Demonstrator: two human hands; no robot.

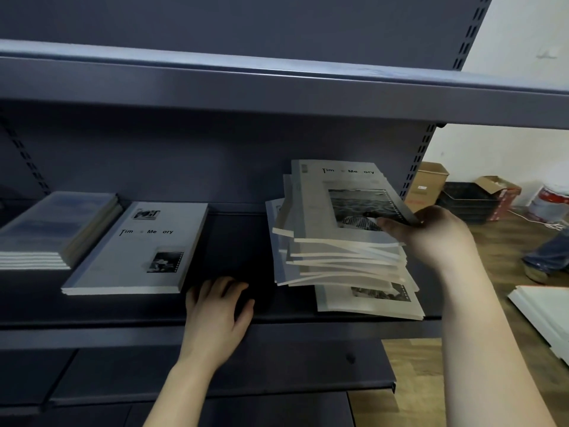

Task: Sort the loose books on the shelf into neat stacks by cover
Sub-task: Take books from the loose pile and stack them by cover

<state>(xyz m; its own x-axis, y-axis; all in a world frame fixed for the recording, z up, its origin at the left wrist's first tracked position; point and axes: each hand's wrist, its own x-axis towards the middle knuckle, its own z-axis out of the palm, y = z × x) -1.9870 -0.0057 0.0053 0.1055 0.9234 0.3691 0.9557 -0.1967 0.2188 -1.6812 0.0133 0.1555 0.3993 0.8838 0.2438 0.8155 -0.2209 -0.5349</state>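
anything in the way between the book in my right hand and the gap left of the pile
Only the left hand, resting on the shelf at the gap's front. Nothing else visible lies between the top book and that gap.

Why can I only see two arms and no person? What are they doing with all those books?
The camera sits on the person's head and looks down, so you see only their arms. This is one picture from that camera. They are sorting books on a dark shelf. The right hand grips the top book of a messy pile and tips it up. The left hand rests on the shelf, holding nothing. Farther left lies one grey book, and beside it a neat stack with bluish covers.
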